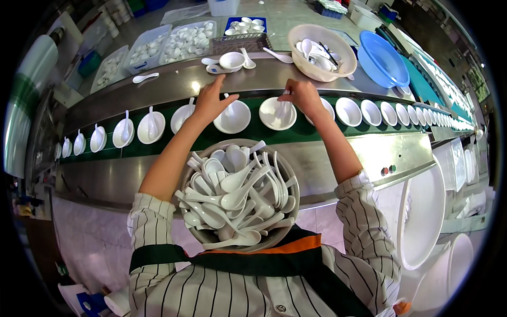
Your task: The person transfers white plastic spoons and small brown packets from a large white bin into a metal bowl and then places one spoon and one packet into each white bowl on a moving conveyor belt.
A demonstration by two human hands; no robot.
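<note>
My right hand (304,98) pinches the handle of a white soup spoon (283,112), whose lower end is down in a white bowl (270,117) on the green conveyor belt (251,136). My left hand (210,100) is open, its index finger and thumb spread apart. It hovers at the left side of another white bowl (235,122), and a spoon (228,108) rests in that one. Close to my body stands a large round basin (293,196) heaped with white spoons (237,195).
Bowls with spoons (150,127) line the belt to my left; bowls without visible spoons (348,112) line it to my right. Beyond lie a small bowl (232,61), loose spoons (146,77), a beige basin (322,68) and a blue basin (381,59). Red and green buttons (388,170) sit at right.
</note>
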